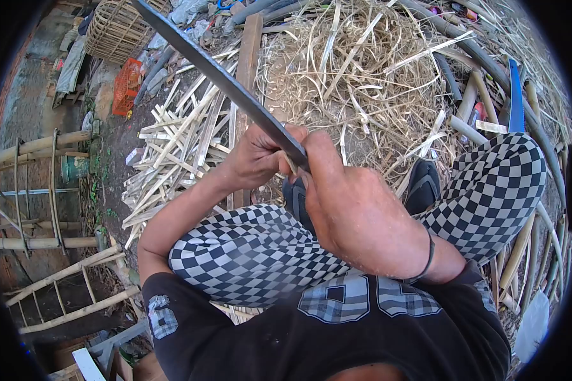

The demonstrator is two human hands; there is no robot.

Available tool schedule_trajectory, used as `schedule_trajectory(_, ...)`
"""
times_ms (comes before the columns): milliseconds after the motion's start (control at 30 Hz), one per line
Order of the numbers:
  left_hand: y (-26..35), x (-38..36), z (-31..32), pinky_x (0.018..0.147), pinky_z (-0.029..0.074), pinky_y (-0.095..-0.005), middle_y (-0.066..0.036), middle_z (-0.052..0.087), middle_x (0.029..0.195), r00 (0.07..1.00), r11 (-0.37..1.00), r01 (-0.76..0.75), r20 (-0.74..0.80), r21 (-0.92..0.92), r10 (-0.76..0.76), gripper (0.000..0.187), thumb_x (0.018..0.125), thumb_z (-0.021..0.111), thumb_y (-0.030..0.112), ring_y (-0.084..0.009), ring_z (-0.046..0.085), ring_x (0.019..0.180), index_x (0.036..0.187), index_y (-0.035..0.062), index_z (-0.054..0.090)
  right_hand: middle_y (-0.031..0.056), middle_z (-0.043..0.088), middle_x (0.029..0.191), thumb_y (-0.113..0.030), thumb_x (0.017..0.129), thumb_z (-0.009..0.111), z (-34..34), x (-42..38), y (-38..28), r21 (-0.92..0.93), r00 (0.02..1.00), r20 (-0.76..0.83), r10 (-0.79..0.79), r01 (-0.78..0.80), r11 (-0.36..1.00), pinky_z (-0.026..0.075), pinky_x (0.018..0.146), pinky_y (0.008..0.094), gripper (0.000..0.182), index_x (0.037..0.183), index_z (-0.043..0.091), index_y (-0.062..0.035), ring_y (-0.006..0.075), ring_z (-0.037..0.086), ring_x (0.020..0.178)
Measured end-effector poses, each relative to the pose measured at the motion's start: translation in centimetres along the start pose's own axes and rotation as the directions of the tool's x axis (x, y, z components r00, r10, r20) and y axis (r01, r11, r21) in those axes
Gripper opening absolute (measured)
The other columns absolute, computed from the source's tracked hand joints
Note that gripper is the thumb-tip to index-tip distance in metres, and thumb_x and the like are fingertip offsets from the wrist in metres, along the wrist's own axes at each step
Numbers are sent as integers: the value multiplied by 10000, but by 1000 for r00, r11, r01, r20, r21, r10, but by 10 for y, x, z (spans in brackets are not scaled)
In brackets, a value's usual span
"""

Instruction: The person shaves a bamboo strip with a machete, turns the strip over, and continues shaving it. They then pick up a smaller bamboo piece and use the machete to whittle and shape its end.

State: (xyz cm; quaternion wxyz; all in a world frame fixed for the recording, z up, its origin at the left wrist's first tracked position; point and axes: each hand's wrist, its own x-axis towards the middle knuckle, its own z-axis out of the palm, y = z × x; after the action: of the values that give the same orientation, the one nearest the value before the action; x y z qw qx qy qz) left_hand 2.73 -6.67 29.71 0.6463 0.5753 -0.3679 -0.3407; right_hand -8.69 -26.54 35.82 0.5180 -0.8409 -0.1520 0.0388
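A long dark-bladed knife [219, 76] runs from the upper left down to my hands. My right hand [362, 209] is closed around its lower end, and the fingers hide the handle. My left hand [257, 159] is pinched shut right beside the blade, close to my right thumb. What the left fingers hold is mostly covered; only a small pale edge shows by the blade. Beyond my left hand lies a loose pile of split bamboo strips [171, 149]. A heap of thin curled bamboo shavings [368, 70] spreads on the ground ahead.
A wooden plank [249, 54] lies between the strips and shavings. A blue saw blade [516, 98] stands near my right knee, among bamboo poles. An orange plastic basket [127, 87] and a woven bamboo basket [117, 32] are at upper left. Bamboo ladder-like frames [73, 295] lie left.
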Motion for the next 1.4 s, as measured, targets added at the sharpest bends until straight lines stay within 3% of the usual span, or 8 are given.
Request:
schedule_trajectory(233,-2,-4,0,622,548,-275,-46,692,913,999,1000,5,-42,2,-5,472,853,721,429,-130,655,764,1023,-11,718,268,617,634,45,821,544,3,4,10,4,1000,16,-25,25,1000,513,584,551,443,1212,340,78,480,649,644)
schedule_trajectory(300,1,-5,1,733,479,-299,16,679,880,991,992,91,-106,82,-82,528,848,719,595,-96,619,819,900,70,700,275,613,635,41,834,541,4,4,12,44,999,25,-21,20,999,509,584,555,448,1230,334,82,485,648,650)
schedule_trajectory(500,-7,-18,-12,850,506,-299,13,718,973,988,988,72,-148,138,-51,500,783,769,502,-93,646,950,1023,63,758,292,603,652,-27,945,494,5,13,27,316,994,-14,-105,104,943,485,619,579,395,1285,330,91,517,629,675)
schedule_trajectory(600,-7,-21,-10,854,508,-293,7,727,1030,983,992,47,-180,114,-26,495,781,779,479,-99,649,973,1045,61,754,298,604,675,-46,963,488,-1,14,24,472,992,121,-41,-21,882,477,656,598,388,1291,336,98,536,620,693)
schedule_trajectory(700,-10,-25,-12,871,510,-293,-6,724,1095,980,997,80,-184,4,-77,510,768,798,452,-107,652,1005,1088,60,740,228,555,746,-44,992,502,5,7,27,399,994,24,-105,87,913,448,606,478,287,1265,429,3,435,599,659)
schedule_trajectory(1000,-5,-10,-1,633,481,-370,-77,665,752,979,986,-16,-197,166,49,601,816,756,614,-209,627,670,745,29,639,294,604,769,-9,967,502,2,0,6,384,999,32,-2,-11,923,455,608,568,450,1384,342,47,498,635,699)
schedule_trajectory(1200,-6,-12,-4,617,470,-355,-77,664,760,985,942,45,-170,333,13,514,835,776,519,-205,621,650,766,31,632,310,608,755,5,961,501,7,-2,8,393,999,-22,-30,36,919,482,630,567,481,1398,313,77,507,639,695)
schedule_trajectory(1400,-5,-9,1,611,457,-356,-59,645,750,988,976,48,-151,212,-16,537,835,768,547,-208,618,672,781,32,622,298,606,707,1,961,497,3,-3,4,333,995,88,37,-64,941,486,595,580,458,1366,293,66,512,638,669)
